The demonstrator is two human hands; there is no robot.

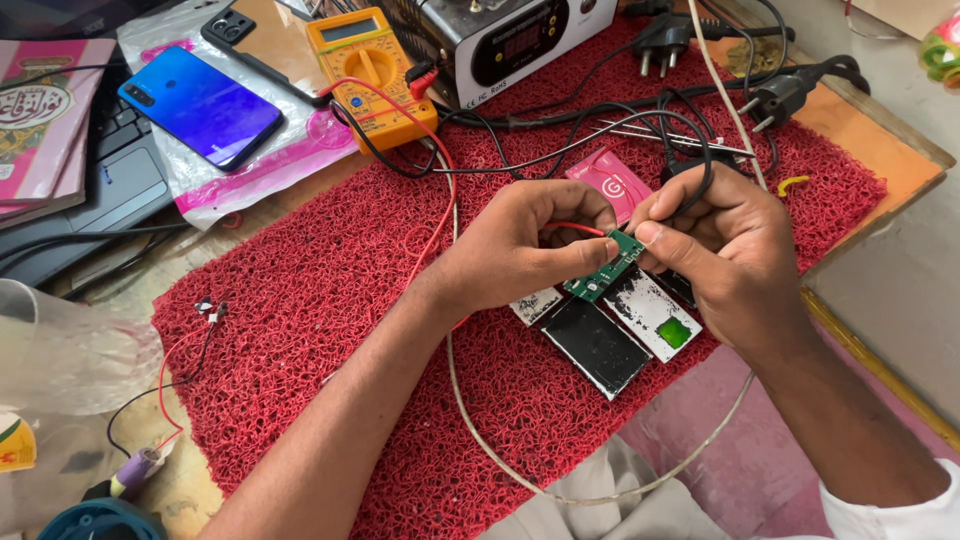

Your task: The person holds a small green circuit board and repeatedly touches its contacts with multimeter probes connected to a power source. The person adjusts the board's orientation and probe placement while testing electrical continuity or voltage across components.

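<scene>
A small green circuit board point(604, 270) is pinched between both hands over the red mesh mat point(330, 270). My left hand point(520, 245) grips its lower end and also holds a thin red wire point(575, 228) against it. My right hand point(725, 245) pinches the upper end and holds a black lead point(700, 175). Just below the hands lie a black flat panel point(597, 347) and a white plate with a green square point(655, 315).
A yellow multimeter point(368, 70) with red and black leads sits at the back, beside a metal power unit point(500, 35). A blue phone point(200, 105) lies on plastic at left, a laptop point(110, 180) beyond. Black plugs point(780, 95), a pink packet point(612, 182) and cables crowd the back right.
</scene>
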